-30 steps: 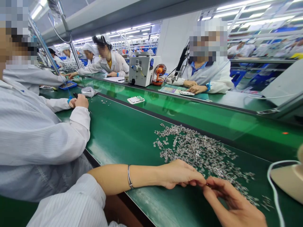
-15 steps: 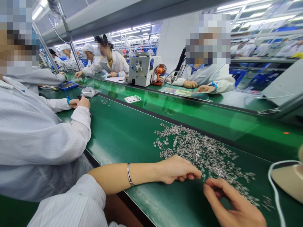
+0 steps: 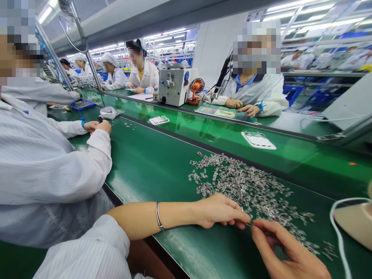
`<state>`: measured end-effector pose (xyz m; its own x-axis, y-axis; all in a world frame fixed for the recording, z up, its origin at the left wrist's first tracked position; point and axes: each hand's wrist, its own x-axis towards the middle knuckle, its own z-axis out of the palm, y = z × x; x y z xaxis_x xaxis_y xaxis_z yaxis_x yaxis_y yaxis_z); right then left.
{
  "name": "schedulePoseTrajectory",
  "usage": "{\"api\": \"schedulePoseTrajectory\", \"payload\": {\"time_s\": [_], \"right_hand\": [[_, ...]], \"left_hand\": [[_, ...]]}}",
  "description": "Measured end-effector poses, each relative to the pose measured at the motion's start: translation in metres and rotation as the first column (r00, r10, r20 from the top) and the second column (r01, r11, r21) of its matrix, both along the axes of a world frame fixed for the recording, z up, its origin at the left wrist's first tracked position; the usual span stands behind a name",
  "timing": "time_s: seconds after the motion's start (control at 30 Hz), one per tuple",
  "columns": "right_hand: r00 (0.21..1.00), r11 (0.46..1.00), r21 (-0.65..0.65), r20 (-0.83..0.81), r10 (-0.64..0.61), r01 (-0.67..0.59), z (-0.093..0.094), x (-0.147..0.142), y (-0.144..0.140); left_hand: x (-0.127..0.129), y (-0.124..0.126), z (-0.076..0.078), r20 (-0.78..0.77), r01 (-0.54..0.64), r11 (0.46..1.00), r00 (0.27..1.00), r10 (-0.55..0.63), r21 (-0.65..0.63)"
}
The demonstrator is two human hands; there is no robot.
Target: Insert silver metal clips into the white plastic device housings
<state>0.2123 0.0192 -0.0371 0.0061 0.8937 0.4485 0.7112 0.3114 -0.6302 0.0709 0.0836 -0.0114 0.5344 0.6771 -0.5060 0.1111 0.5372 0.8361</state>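
Note:
A loose pile of small silvery metal parts (image 3: pixel 241 182) lies spread over the green work surface just beyond my hands. My left hand (image 3: pixel 219 211), with a metal bangle on the wrist, reaches in from the left with thumb and fingers pinched together. A tiny metal part (image 3: pixel 250 224) shows at its fingertips. From the lower right comes my right hand (image 3: pixel 290 248), its thumb and forefinger closed at the same small part. The fingertips of both hands almost meet. Most of the part is hidden by the fingers.
A co-worker's sleeve (image 3: pixel 95 162) takes up the left side. Beyond the pile runs a green conveyor belt (image 3: pixel 197 131) carrying white trays with green circuit boards (image 3: pixel 258 140). A white cable (image 3: pixel 337 232) lies at the right. Across the belt stand a grey machine (image 3: pixel 174 87) and an orange fan (image 3: pixel 196 91).
My hands have moved slightly right and down, fingertips closer together. Another white tray with a board has appeared on the belt, and the first one has shifted left. A co-worker across has drawn an arm back.

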Motion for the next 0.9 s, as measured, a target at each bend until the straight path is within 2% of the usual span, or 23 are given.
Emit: {"api": "schedulePoseTrajectory", "payload": {"time_s": [0.2, 0.53, 0.9], "right_hand": [[1.0, 1.0, -0.016, 0.026, -0.012, 0.013, 0.0, 0.0, -0.001], [0.999, 1.0, -0.016, 0.038, -0.004, 0.004, -0.001, 0.001, 0.0], [0.998, 1.0, 0.015, 0.056, 0.003, -0.003, -0.002, 0.0, -0.001]], "left_hand": [[0.001, 0.0, -0.002, -0.002, 0.019, 1.0, 1.0, -0.019, 0.019], [0.002, -0.001, 0.002, -0.006, -0.025, 1.0, 1.0, 0.025, -0.009], [0.001, 0.001, 0.008, 0.046, 0.009, 0.986, 0.999, -0.001, -0.165]]}}
